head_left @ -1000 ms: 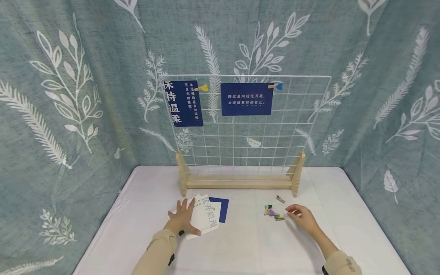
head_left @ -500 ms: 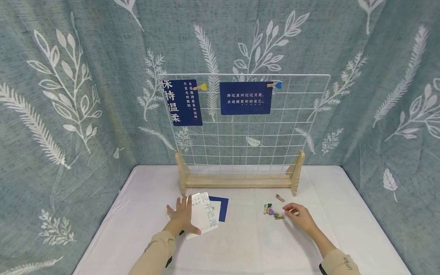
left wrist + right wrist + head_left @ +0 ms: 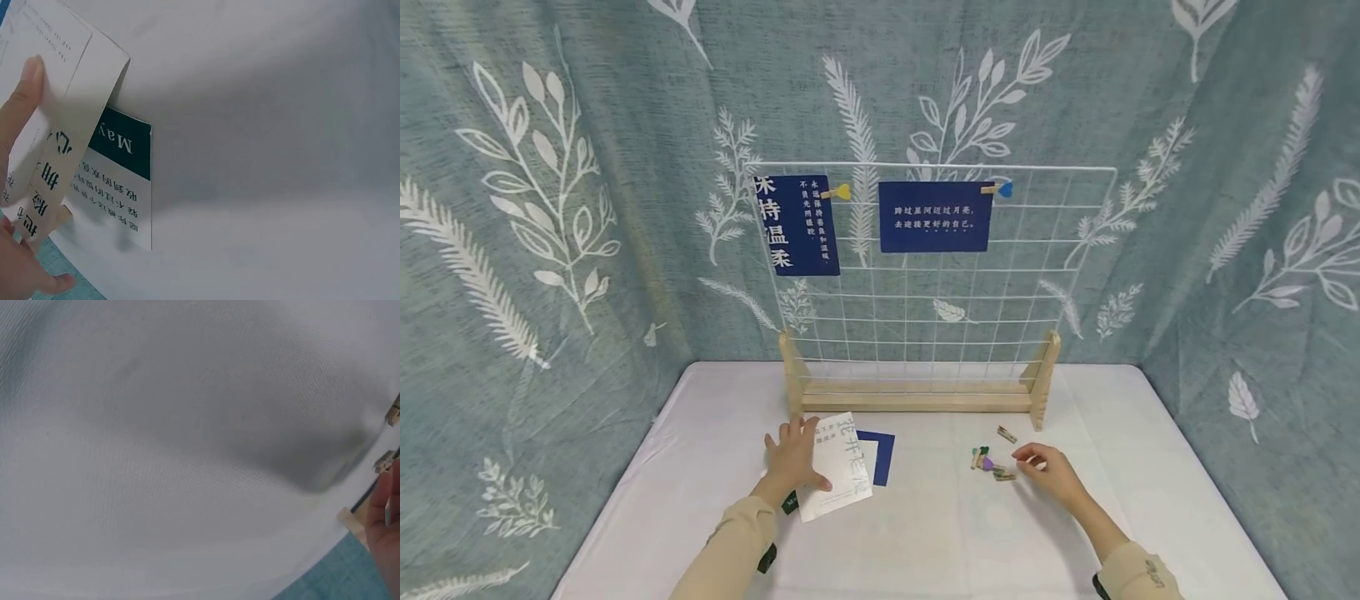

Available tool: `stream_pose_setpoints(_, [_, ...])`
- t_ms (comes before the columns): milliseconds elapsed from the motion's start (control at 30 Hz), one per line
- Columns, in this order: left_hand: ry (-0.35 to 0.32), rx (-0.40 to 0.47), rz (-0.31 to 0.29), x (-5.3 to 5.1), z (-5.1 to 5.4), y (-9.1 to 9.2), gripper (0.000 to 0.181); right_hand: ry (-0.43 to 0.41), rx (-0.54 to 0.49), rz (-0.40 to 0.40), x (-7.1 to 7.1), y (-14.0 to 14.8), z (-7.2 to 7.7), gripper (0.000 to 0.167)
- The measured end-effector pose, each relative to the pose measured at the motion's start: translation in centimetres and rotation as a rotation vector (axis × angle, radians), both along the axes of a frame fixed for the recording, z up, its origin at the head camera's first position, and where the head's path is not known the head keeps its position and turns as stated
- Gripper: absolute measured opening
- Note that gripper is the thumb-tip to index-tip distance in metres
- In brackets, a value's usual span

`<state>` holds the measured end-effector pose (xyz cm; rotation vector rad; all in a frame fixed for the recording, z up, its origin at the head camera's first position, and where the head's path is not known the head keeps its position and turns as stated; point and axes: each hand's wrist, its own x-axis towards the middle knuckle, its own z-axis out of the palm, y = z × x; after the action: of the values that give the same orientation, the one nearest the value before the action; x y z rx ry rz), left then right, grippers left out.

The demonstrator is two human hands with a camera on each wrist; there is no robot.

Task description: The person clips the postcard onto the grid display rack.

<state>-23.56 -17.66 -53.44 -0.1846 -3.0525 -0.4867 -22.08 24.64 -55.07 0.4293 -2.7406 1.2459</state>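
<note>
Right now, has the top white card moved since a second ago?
Yes, slightly upward in the head view: the card has its far edge closer to the wooden base.

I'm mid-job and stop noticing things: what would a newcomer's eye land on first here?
Probably the two navy cards with white lettering, clipped high on the rack, left and centre. Next, the white cards pinched in the person's left grip, in front of the rack's left end. Last, the small cluster of clips beside the right grip.
</note>
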Motion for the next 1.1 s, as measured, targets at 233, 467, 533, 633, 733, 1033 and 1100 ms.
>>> stream_pose_setpoints(233, [0.030,0.040,-0.014,-0.1,0.9,0.7,0.112,-0.022,-0.005,-0.021,0.3,0.0,-0.2,0.007])
stream_pose_setpoints(467, [-0.020,0.075,-0.009,0.4,1.2,1.2,0.116,-0.035,0.015,-0.010,0.2,-0.1,-0.7,0.008])
stream_pose_setpoints(533, [-0.041,0.102,-0.014,0.5,1.2,1.3,0.116,-0.039,0.023,-0.008,0.2,-0.1,-0.7,0.008])
stream_pose_setpoints(633, [-0.072,0.157,-0.027,0.5,1.1,1.4,0.117,-0.036,0.035,-0.013,0.1,-0.1,-0.5,0.008])
stream_pose_setpoints(733, [-0.089,0.185,-0.039,0.7,1.1,1.6,0.117,-0.015,0.043,-0.007,0.1,-0.1,-0.3,0.008])
stream_pose_setpoints(1033, [-0.063,0.229,-0.048,1.9,1.4,1.9,0.114,-0.010,0.058,-0.006,0.5,0.1,0.1,0.007])
stream_pose_setpoints(1100, [-0.060,0.249,-0.048,2.2,1.4,1.9,0.113,-0.015,0.060,-0.016,0.8,0.3,0.0,0.007])
